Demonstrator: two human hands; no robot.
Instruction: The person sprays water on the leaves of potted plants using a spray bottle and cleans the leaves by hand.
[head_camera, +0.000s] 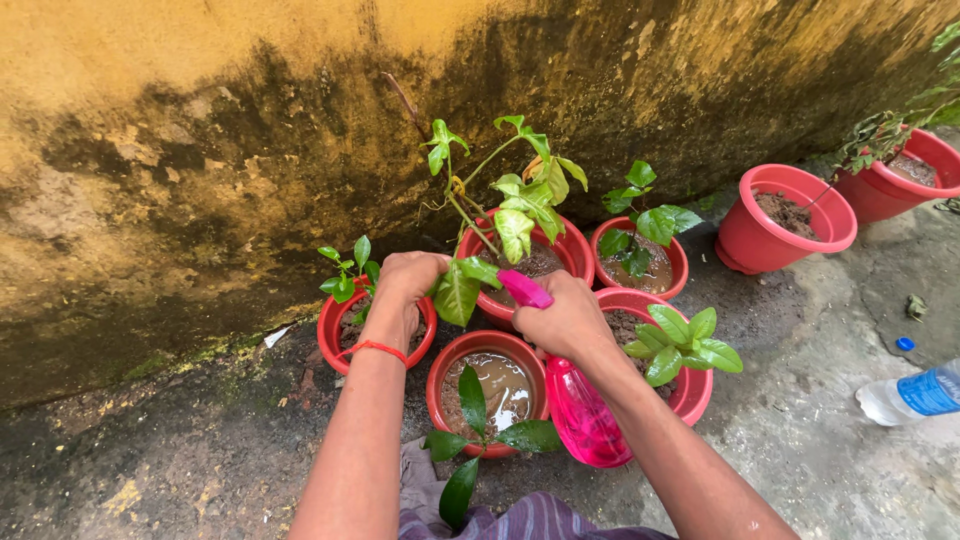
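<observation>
Nearest me is striped cloth (520, 520) at my knees, then a near pot (490, 385) holding muddy water and a dark-leaved seedling. My right hand (568, 318) has its fingers clamped round the neck of a pink spray bottle (585, 415), nozzle (524, 289) aimed far-left at the vine (505, 200) in the far pot (570, 250). My left hand (402, 285), a red thread at the wrist, has its fingers closed near the vine's lower stem, beside the left pot (335, 335); I cannot tell whether they pinch the stem.

To do this well, I judge I should keep the stem steady, hold the nozzle close to the leaves and squeeze gently so the mist wets the foliage.

The bottle is translucent pink, tilted, its body hanging below my wrist between the near pot and the right pot (695, 395). The vine looks thin and leggy, with pale green, wet leaves against the stained yellow wall (200, 120).
</observation>
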